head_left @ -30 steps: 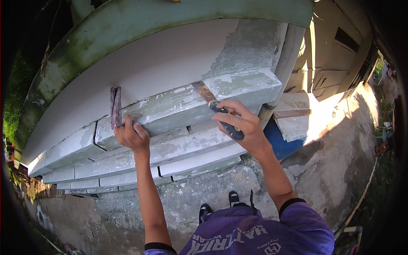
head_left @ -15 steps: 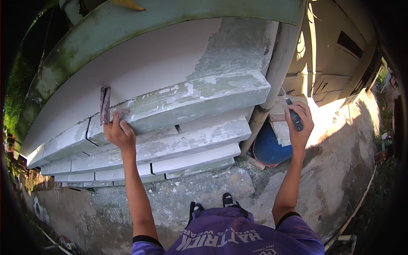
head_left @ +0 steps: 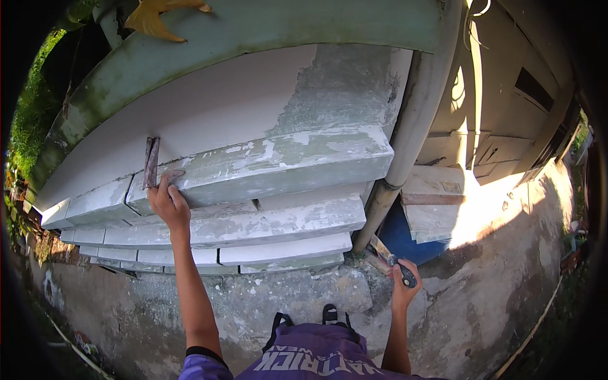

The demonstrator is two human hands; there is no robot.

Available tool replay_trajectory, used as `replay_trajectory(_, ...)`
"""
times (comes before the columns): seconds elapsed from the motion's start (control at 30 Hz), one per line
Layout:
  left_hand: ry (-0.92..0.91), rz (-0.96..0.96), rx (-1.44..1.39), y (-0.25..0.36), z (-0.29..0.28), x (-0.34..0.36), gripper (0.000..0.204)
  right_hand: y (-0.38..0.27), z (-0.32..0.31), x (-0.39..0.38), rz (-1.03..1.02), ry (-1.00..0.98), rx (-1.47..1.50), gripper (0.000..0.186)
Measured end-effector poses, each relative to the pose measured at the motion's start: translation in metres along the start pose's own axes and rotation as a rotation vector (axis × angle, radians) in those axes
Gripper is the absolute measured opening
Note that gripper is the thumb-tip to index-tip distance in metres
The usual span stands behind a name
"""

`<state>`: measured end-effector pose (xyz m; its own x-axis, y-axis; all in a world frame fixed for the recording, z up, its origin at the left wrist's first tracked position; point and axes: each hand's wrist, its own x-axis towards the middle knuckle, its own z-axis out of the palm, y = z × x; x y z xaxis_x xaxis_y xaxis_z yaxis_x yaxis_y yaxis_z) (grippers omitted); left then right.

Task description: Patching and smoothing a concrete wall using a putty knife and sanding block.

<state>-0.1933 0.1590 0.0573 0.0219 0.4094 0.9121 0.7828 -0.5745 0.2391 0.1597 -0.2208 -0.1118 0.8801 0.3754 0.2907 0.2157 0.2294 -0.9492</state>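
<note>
My left hand (head_left: 169, 206) is closed at the edge of the upper plastered ledge (head_left: 285, 163), touching the foot of an upright reddish-brown strip (head_left: 151, 161); whether it grips the strip or the ledge is hidden. My right hand (head_left: 405, 288) is low at the right, wrapped round the black handle of a putty knife (head_left: 400, 268). Its stained blade points up-left, beside the lower end of a grey pipe (head_left: 418, 107). Behind the ledge rises a partly white, partly grey-green surface (head_left: 209, 95).
More stepped ledges (head_left: 285, 247) lie below. A curved mossy green band (head_left: 266, 19) carries a yellow leaf (head_left: 158, 19). A blue container (head_left: 398, 231) with boards (head_left: 430, 215) on it stands right of the pipe. Concrete ground (head_left: 481, 297) surrounds my sandalled feet (head_left: 329, 311).
My right hand with the putty knife has left the upper ledge, swung out right and then dropped low beside the pipe. My left hand stays on the ledge by the strip.
</note>
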Motion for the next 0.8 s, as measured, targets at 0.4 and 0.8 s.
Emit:
replay_trajectory(0.4, 0.023, -0.132, -0.194, 0.102, -0.032, -0.138, 0.025, 0.006, -0.007, 0.029, 0.147, -0.199, 0.443, 0.03)
replay_trajectory(0.8, -0.349, -0.576, -0.239, 0.086, -0.11, -0.267, 0.02, -0.037, 0.044, 0.021, 0.858, -0.086, 1.52, 0.036)
